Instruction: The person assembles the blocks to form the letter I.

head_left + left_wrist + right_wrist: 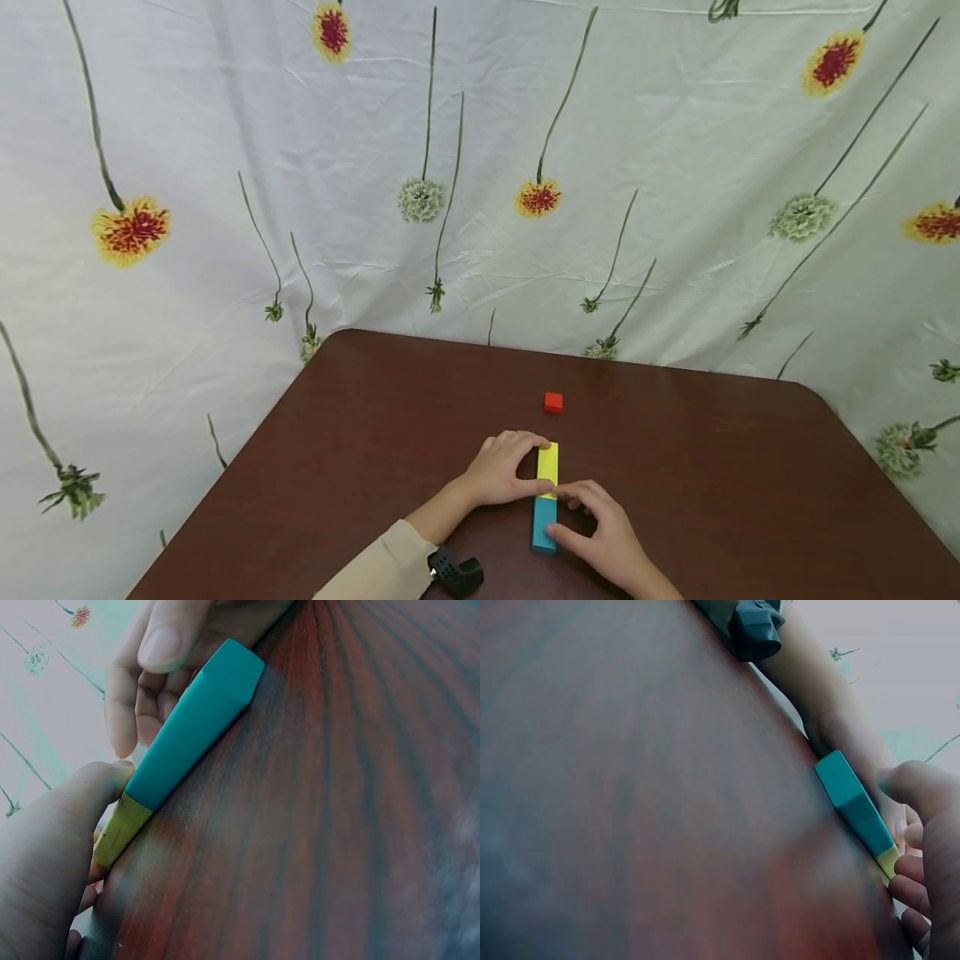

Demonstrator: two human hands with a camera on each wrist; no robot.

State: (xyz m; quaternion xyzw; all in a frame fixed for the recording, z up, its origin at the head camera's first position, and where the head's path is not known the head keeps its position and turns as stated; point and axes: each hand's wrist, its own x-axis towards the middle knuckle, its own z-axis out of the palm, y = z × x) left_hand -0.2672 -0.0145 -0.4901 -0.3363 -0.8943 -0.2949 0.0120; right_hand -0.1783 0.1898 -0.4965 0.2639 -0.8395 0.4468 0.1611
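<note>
- Yellow block (547, 468) lies flat on the dark red-brown table (375, 392), its near end meeting the blue block (543, 517), so that the two make one straight bar pointing away from the person
- Left hand (504, 471) is on the left of the yellow block and grips it along its length, thumb by the end that meets the blue block and a finger at the far end
- Right hand (606, 537) is on the right of the yellow block and looks loosely bent, gripping nothing; its forefinger reaches to the joint, though whether it touches there I cannot tell, and in the left wrist view its thumb stands just apart from the blue block
- Red block (553, 403) sits beyond the yellow block's far end, near but apart from it and roughly in line with the bar
- Step in hand, as I judge it, is squaring the yellow block against the blue one, with the joint already looking closed
- Next move seems to call for a light, even touch: lifting the left thumb and finger off the yellow block without dragging it sideways, or, if the red block is to join, a straight approach to the yellow block's far end
</note>
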